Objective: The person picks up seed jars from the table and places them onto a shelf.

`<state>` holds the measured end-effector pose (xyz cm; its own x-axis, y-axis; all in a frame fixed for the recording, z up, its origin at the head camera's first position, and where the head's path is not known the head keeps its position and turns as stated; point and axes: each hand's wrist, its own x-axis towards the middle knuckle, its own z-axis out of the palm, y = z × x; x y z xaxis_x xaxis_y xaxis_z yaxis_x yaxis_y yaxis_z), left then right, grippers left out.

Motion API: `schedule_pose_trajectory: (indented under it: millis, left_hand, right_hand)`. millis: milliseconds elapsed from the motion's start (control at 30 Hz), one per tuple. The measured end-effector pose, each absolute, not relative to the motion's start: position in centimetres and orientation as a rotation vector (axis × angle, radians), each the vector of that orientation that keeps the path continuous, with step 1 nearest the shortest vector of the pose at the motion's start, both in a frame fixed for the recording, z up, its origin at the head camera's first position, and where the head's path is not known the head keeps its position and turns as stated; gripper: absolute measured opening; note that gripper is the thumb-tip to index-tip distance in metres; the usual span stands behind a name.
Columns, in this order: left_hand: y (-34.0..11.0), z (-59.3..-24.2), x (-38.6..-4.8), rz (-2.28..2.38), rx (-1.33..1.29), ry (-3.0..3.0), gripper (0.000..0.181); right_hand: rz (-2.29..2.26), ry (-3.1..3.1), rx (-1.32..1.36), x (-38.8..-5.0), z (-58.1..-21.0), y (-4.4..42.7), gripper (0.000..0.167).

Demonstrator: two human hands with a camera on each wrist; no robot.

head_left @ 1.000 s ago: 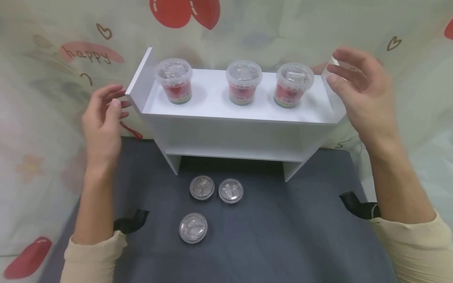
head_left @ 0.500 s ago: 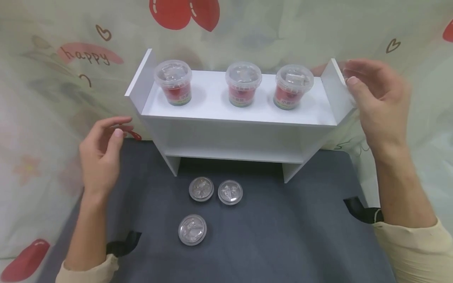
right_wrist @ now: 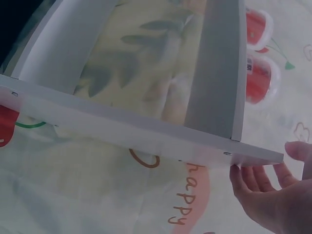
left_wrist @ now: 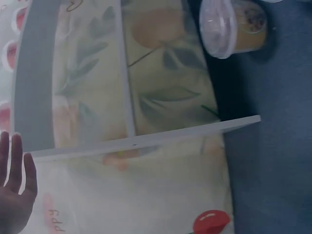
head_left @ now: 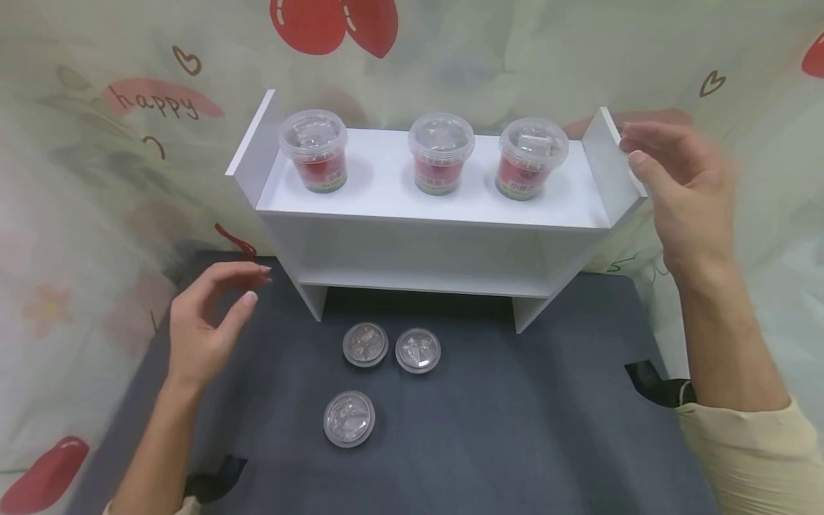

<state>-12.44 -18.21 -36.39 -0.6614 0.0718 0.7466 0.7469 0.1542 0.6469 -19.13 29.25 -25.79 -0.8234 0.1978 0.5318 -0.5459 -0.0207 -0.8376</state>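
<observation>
A white two-tier shelf (head_left: 425, 247) stands at the back of the dark table. Three red-filled cups with clear lids line its top: the left cup (head_left: 317, 154), the middle cup (head_left: 440, 154) and the right cup (head_left: 529, 159). My left hand (head_left: 202, 325) hovers left of the shelf, fingers loosely bent, holding nothing. Beside the shelf's right side panel (head_left: 611, 168) is my right hand (head_left: 695, 193). In the right wrist view its fingers (right_wrist: 251, 178) lie along the panel's outer face, seemingly touching it, with the thumb off the edge.
Several things share the dark cloth (head_left: 489, 422): a lidded cup (head_left: 365, 345), a second lidded cup (head_left: 418, 350) and a nearer one (head_left: 349, 419). In the left wrist view one cup (left_wrist: 248, 27) shows yellowish contents. A patterned curtain (head_left: 515, 57) hangs behind.
My left hand has come down from beside the shelf's left panel and slightly right. My right hand has shifted right and down, to the outer side of the right panel. The cups have stayed put.
</observation>
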Motion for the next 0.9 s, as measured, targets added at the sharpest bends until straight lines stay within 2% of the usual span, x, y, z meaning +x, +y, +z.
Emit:
schedule_pose_trajectory:
  millis: [200,467,733,900]
  left_hand:
    - [-18.6,-38.1,-12.1,-1.64,-0.902,-1.875,0.031]
    - [-18.3,-41.1,-11.5,-1.641,-0.931,-1.918,0.033]
    - [-17.0,-43.4,-10.4,-1.638,-0.925,-2.053,0.047]
    - [-17.4,-46.3,-10.8,-1.597,-0.936,-2.115,0.055]
  right_hand:
    - [1.903,-1.829,0.286,-18.9,-26.5,29.6,0.03]
    - [1.953,-1.909,0.262,-19.1,-27.2,30.0,0.036]
    - [1.958,-1.996,0.208,-19.3,-27.7,30.6,0.036]
    - [2.035,-2.028,0.228,-19.5,-28.0,31.2,0.039]
